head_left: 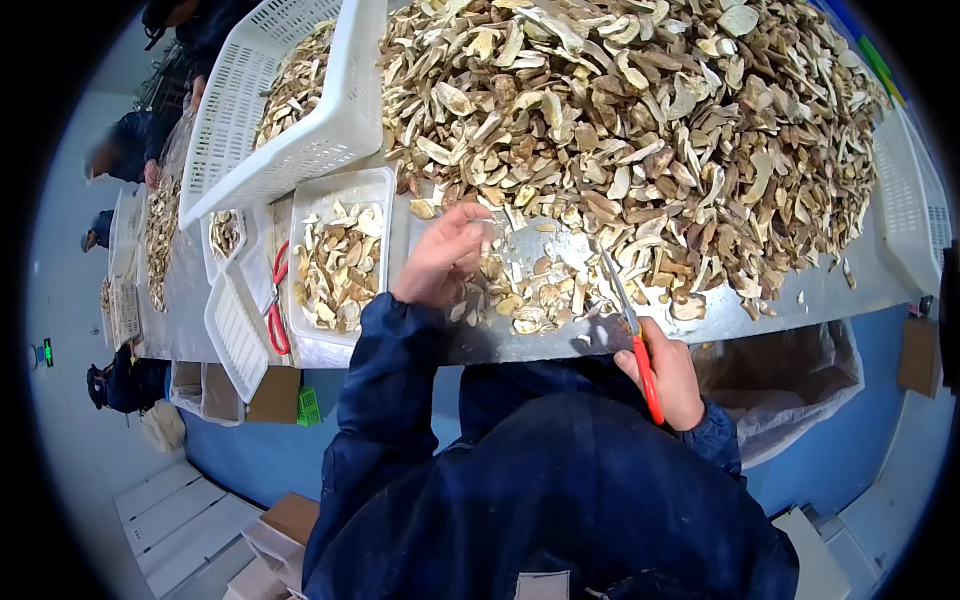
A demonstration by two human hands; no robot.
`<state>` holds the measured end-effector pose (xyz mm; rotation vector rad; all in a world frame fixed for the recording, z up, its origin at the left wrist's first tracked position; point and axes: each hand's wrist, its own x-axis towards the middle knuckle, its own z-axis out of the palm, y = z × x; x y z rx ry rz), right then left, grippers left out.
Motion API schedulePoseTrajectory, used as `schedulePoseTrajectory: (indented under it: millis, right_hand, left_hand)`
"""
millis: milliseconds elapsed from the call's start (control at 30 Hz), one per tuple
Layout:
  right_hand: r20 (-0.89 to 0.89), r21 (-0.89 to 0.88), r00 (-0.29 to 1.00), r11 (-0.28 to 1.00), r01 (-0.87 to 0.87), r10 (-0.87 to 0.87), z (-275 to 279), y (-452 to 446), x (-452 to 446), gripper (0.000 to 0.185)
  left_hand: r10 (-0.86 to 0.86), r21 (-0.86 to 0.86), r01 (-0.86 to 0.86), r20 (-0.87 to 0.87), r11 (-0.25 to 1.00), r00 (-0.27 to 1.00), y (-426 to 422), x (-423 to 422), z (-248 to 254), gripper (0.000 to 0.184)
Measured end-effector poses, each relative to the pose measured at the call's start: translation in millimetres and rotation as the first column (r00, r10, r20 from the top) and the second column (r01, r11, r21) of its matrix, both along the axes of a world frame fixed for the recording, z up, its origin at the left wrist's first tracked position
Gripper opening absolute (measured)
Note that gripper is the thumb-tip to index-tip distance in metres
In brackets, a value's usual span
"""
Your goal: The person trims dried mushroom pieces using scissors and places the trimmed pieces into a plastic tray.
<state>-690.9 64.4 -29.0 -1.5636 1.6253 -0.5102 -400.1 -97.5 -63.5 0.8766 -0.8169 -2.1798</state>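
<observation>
My right hand (668,378) is wrapped around red-handled scissors (644,372) at the table's front edge. Their blades point up and left towards the mushroom slices. My left hand (442,258) hovers over the metal table, its fingers curled together and slightly blurred. Whether a small piece sits in them is hidden. Between my hands lies a loose scatter of dried mushroom slices (540,290). Behind it rises a large heap of dried mushroom slices (640,130). Left of my left hand, a white tray (388,215) holds pale slices.
A tall white perforated basket (350,105) with slices stands at the upper left. Other red-handled scissors (276,300) lie beside a small tilted white basket (236,335). Another white crate (915,200) is at right. Below the table edge sits a lined box (790,385). Other people work at far left.
</observation>
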Motion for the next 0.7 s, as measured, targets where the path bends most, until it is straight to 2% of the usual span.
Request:
schedulePoseTrajectory:
  millis: [33, 67, 100, 167, 200, 300, 367, 433, 467, 500, 533, 567, 633, 700]
  right_hand:
    - [0.003, 0.000, 1.000, 1.000, 0.000, 0.000, -0.4, -0.2, 0.0, 0.046]
    - [0.007, 0.000, 1.000, 1.000, 0.002, -0.002, -1.1, -0.8, 0.5, 0.047]
    - [0.012, -0.001, 1.000, 1.000, 0.004, -0.004, -1.9, -1.5, 0.8, 0.047]
    - [0.013, -0.004, 1.000, 1.000, 0.003, -0.003, -2.3, -2.5, 1.3, 0.047]
    - [0.009, -0.003, 1.000, 1.000, -0.001, 0.001, -1.6, -2.4, 1.4, 0.047]
    - [0.019, 0.009, 1.000, 1.000, 0.002, -0.003, 2.1, -1.8, 1.0, 0.047]
    - [0.022, 0.013, 1.000, 1.000, 0.007, -0.007, 3.4, -2.7, -0.3, 0.047]
    - [0.016, 0.019, 1.000, 1.000, 0.007, -0.007, 3.0, -1.9, -2.6, 0.047]
    - [0.028, 0.019, 1.000, 1.000, 0.013, -0.014, 1.6, -1.0, -3.4, 0.047]
    - [0.039, 0.016, 0.999, 1.000, 0.018, -0.018, -0.9, -0.7, -3.9, 0.047]
    - [0.051, 0.014, 0.999, 1.000, 0.020, -0.021, -2.2, -0.9, -3.5, 0.046]
    - [0.058, 0.014, 0.998, 1.000, 0.018, -0.019, -2.1, -1.2, -3.0, 0.046]
    - [0.072, 0.017, 0.997, 1.000, 0.016, -0.017, -1.0, -1.4, -1.6, 0.046]
    - [0.069, 0.016, 0.998, 1.000, 0.008, -0.009, 0.3, -1.5, -0.5, 0.046]
  left_hand:
    - [0.041, 0.166, 0.000, -0.245, 0.986, 0.969, 6.2, 2.0, 3.4, 0.029]
    - [0.106, 0.277, 0.015, -0.418, 0.961, 0.902, 14.3, -0.7, 0.5, 0.027]
    - [0.136, 0.330, 0.040, -0.494, 0.943, 0.859, 19.9, -2.0, -4.6, 0.025]
    - [0.205, 0.420, 0.107, -0.630, 0.901, 0.749, 27.4, -6.1, -10.7, 0.022]
    - [0.252, 0.476, 0.105, -0.625, 0.873, 0.739, 30.0, -8.6, -6.3, 0.028]
    - [0.214, 0.359, 0.044, -0.644, 0.932, 0.735, 27.7, 3.5, -1.6, 0.031]
    - [0.216, 0.220, -0.124, -0.473, 0.968, 0.854, 16.1, 25.8, -0.3, 0.032]
    - [0.349, 0.144, -0.325, -0.205, 0.935, 0.914, -1.8, 49.8, -6.1, 0.029]
    - [0.344, -0.043, -0.341, 0.125, 0.939, 0.931, -9.0, 48.0, -5.0, 0.028]
    - [0.361, -0.224, -0.290, 0.437, 0.931, 0.824, -16.1, 43.8, -3.4, 0.028]
    - [0.399, -0.372, -0.178, 0.687, 0.911, 0.608, -20.9, 39.5, -2.4, 0.028]
    - [0.427, -0.461, -0.027, 0.795, 0.887, 0.431, -23.6, 30.6, -3.9, 0.028]
    - [0.518, -0.500, 0.311, 0.855, 0.808, 0.031, -26.1, 9.3, -10.3, 0.030]
    - [0.534, -0.503, 0.382, 0.845, 0.775, 0.030, -25.1, 5.0, -17.2, 0.030]
